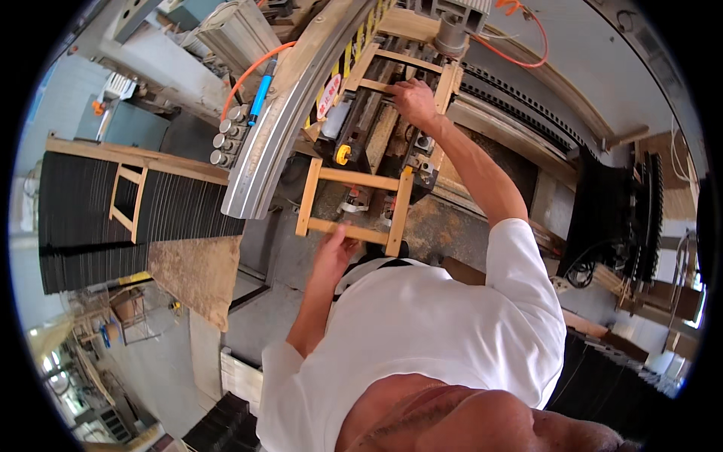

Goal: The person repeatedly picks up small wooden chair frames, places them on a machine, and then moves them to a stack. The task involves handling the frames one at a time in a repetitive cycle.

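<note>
My left hand (334, 255) is closed on the near rail of a light wooden frame (359, 178), which has two posts joined by two rails. This frame is held level in front of my body, at the near end of a machine. Farther off, a second wooden frame (409, 61) of the same shape lies on the machine bed (382, 135). My right hand (416, 102) reaches over it, with the fingers curled round its nearer rail. The fingertips of my right hand are partly hidden behind that rail.
A metal beam (280, 98) with a striped edge crosses left of the bed, carrying a blue marker (262, 93). Dark slats are stacked on a bench (197, 275) at left, with another wooden frame (126, 197) on them. Orange air hoses (544, 45) hang at back right. Sawdust covers the floor.
</note>
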Motion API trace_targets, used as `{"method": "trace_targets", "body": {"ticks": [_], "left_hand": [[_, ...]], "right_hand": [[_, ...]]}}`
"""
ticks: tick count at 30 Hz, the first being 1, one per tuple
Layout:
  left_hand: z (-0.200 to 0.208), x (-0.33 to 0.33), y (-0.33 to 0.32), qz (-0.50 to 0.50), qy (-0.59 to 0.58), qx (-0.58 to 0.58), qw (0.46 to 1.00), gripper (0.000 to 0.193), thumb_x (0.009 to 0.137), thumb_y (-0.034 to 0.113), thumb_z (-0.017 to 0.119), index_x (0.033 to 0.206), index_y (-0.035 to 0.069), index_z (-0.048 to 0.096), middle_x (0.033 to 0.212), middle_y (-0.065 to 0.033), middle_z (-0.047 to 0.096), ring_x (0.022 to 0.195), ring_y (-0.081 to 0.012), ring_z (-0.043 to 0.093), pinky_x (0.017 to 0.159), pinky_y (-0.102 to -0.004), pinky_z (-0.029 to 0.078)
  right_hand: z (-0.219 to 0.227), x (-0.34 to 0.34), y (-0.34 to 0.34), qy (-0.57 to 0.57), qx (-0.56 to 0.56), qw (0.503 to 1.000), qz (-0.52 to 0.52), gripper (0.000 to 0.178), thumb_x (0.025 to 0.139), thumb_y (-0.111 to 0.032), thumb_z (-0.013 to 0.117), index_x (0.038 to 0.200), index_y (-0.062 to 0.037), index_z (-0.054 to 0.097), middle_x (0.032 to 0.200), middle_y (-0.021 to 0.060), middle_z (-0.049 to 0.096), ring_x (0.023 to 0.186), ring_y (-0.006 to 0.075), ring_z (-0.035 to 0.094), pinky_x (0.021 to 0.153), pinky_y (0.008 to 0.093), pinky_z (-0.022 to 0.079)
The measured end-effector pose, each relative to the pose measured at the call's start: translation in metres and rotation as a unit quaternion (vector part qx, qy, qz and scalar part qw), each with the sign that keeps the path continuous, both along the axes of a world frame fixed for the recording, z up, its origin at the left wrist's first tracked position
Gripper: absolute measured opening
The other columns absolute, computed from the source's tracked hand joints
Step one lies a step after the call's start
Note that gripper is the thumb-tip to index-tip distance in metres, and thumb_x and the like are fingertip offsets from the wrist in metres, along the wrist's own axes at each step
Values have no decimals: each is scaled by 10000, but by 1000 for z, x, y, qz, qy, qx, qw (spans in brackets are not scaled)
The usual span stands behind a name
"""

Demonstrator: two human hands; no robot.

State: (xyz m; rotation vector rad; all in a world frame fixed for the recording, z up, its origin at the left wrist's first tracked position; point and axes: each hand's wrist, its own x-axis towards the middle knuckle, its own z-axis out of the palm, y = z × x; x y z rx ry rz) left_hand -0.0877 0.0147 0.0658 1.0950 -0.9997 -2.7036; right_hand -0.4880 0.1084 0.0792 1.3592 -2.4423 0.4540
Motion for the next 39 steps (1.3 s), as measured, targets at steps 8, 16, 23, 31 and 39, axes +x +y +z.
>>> {"method": "trace_targets", "body": {"ticks": [8,16,23,31,39], "left_hand": [[-21,52,5,126,-24,-31,991,302,940,320,642,1127,84,630,1006,-24,660,918,-153,620,815,-317,510],[-49,58,-4,190,-56,-54,979,308,904,326,692,1089,87,630,981,-25,654,864,-169,619,790,-327,515],[-56,69,-3,221,-68,-69,970,254,886,301,721,1020,107,630,929,-19,646,837,-165,621,774,-335,522],[-20,85,-1,225,-43,-162,960,281,916,305,685,1085,85,644,972,-27,670,825,-133,636,715,-287,533],[52,153,-32,242,41,-297,923,299,967,231,605,1178,19,612,1048,-73,665,951,-177,655,768,-317,577]], "right_hand": [[-5,-67,-9,-15,22,999,-27,311,833,-176,640,1137,-202,695,1055,95,706,1018,292,613,892,414,450],[-6,-73,-11,-1,38,999,-15,317,817,-190,636,1127,-212,703,1009,74,715,1010,263,618,875,411,454],[-1,-70,-9,7,34,999,2,321,829,-192,622,1140,-212,700,1031,77,713,1001,267,617,883,410,444],[-6,-74,-5,22,31,999,5,317,847,-200,611,1152,-250,682,953,84,721,965,274,646,863,432,439],[-2,-68,-13,-6,42,999,-6,324,857,-261,642,1178,-246,676,1030,104,703,955,324,644,860,445,487]]}}
